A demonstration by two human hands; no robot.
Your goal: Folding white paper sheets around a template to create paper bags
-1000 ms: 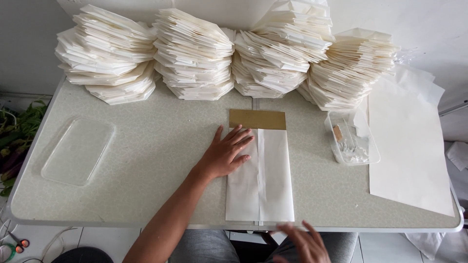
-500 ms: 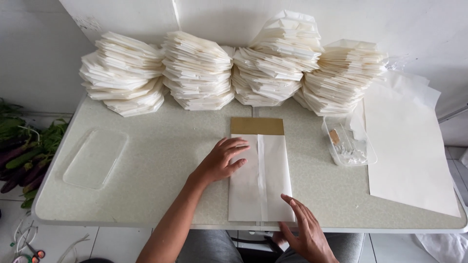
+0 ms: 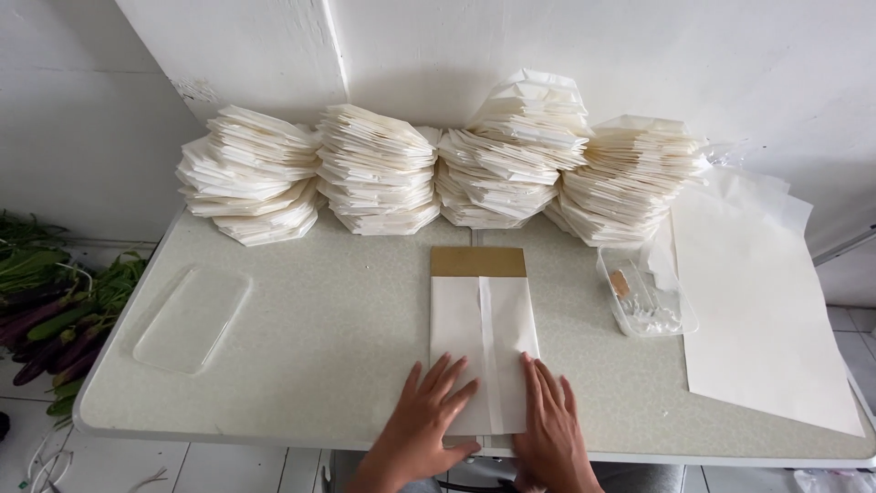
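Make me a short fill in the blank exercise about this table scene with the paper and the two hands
1. Both hands, left hand and right hand, press flat on the ____ end of the white folded paper.
2. The paper's far end shows a ____ strip.
3. ____ stacks of folded paper line the wall.

Missing words: near; brown; four

The folded sheet (image 3: 482, 338) under the left hand (image 3: 427, 427) and right hand (image 3: 547, 429) is looking like thin white paper — matt and smooth, with a slightly brighter strip down its middle. The band (image 3: 478, 262) at its far end is showing as dull brown card or kraft paper. The table (image 3: 319, 338) is presenting a pale speckled surface, stone-like, with a faint sheen. The stacks (image 3: 438, 169) are appearing as cream paper, matt. The lid (image 3: 190, 318) and the small tub (image 3: 646, 294) are reading as clear, glossy plastic — the large sheets (image 3: 762, 310) as smooth off-white paper.
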